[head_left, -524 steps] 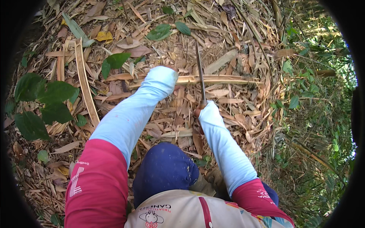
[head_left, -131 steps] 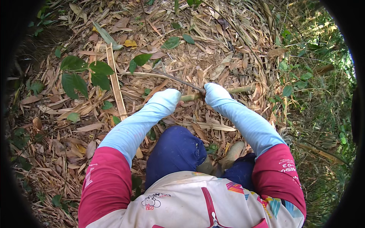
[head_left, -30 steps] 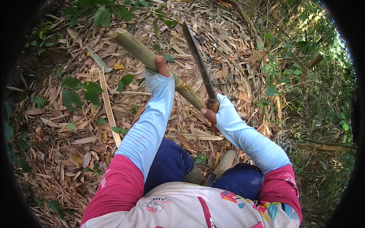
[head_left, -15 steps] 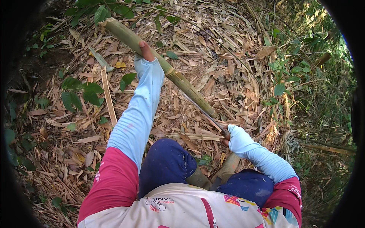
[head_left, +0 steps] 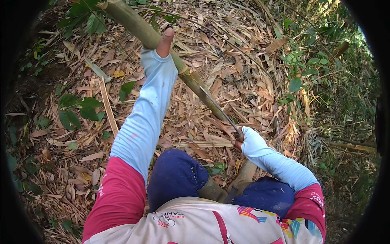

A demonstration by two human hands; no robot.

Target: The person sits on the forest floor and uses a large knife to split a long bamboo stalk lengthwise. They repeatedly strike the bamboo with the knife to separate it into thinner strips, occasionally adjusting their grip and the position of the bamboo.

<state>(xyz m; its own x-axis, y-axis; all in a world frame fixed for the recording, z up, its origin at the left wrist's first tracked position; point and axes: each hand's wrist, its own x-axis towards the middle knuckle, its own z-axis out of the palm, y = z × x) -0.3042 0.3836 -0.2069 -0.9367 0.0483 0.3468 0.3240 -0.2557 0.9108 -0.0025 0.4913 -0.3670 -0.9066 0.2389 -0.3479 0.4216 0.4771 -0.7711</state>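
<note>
A green-brown bamboo pole point(head_left: 132, 23) slants from the upper left toward the middle, with a ringed node partway along. My left hand point(head_left: 165, 43) is wrapped round it above the node, thumb showing on top and the other fingers hidden under the pole and sleeve cuff. My right hand point(head_left: 239, 142) is closed on the dark handle of a long knife, perhaps a machete. Seen nearly edge-on, the knife's narrow blade point(head_left: 219, 108) runs up along the pole's lower section, its tip lying over the bamboo below the node. I cannot tell whether blade and bamboo touch.
Dry bamboo leaves point(head_left: 195, 130) cover the ground. A split bamboo strip point(head_left: 108, 103) lies left of my left forearm, near a leafy green plant point(head_left: 79, 107). Undergrowth point(head_left: 345, 97) stands at the right. My bent knees point(head_left: 175, 175) are just below the work.
My left hand and the bamboo's upper end have shifted up. The knife blade has moved from the pole's near edge to over its upper face, and the right hand has barely shifted.
</note>
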